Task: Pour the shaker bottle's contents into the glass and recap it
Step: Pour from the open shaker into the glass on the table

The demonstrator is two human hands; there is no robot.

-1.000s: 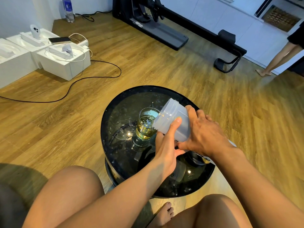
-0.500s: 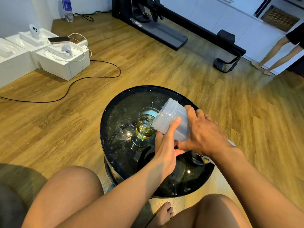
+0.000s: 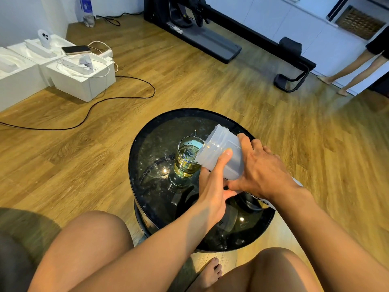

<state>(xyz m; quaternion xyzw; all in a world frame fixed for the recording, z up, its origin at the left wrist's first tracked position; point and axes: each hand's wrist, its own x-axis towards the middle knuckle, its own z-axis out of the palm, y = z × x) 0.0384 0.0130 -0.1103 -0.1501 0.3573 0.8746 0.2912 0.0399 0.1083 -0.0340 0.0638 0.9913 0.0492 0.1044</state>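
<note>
Shaker bottle (image 3: 221,153) tilted, uncapped mouth over glass (image 3: 187,160) of yellow liquid. Left hand (image 3: 212,186) and right hand (image 3: 261,167) fingers wrap the bottle.

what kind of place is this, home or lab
Probably a home living room: wood-plank floor, a black exercise machine along white cabinets, and a low round glass table where the shaker bottle is tipped over a glass.

Cannot see the base of the shaker bottle (image 3: 221,152) behind the left hand (image 3: 212,190) and right hand (image 3: 261,169). Cannot tell what the dark object (image 3: 250,202) under the right wrist is. Loses the standing person (image 3: 355,66) above the thighs at the right edge, the white boxes (image 3: 12,76) at the left.
</note>
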